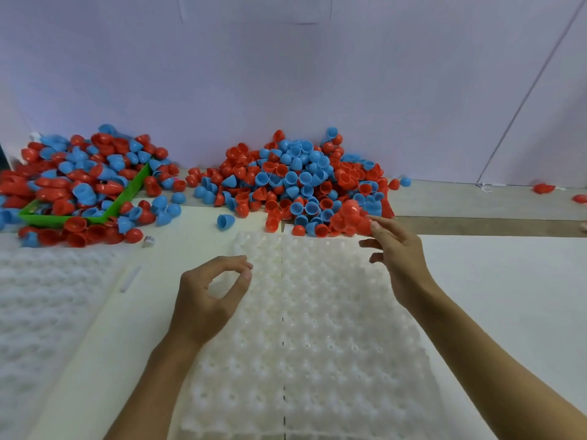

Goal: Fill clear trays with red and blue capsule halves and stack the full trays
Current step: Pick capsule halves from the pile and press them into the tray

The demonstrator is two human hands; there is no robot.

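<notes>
A clear tray lies flat on the white counter in the lower middle of the frame, its rows of dimples showing no capsule halves in them. Over its left part hangs the left hand, fingers curled round so that thumb and forefinger nearly meet in a ring, with nothing between them that I can see. The right hand reaches across the tray's far right corner, fingers spread fairly wide, its fingertips touching a small clump of red halves at the near edge of the big pile; whether it actually grips any of them I cannot tell.

That pile of red and blue halves sits in the centre of the frame, against the pale wall, just beyond the tray's far edge. A single blue half lies apart on the counter, left of the tray's far corner. In the upper left is a second heap, spilling over and around a green bin. Another clear tray lies at the left edge of the frame, beside the first but apart from it. A few stray red halves lie at the far right, near the wall.
</notes>
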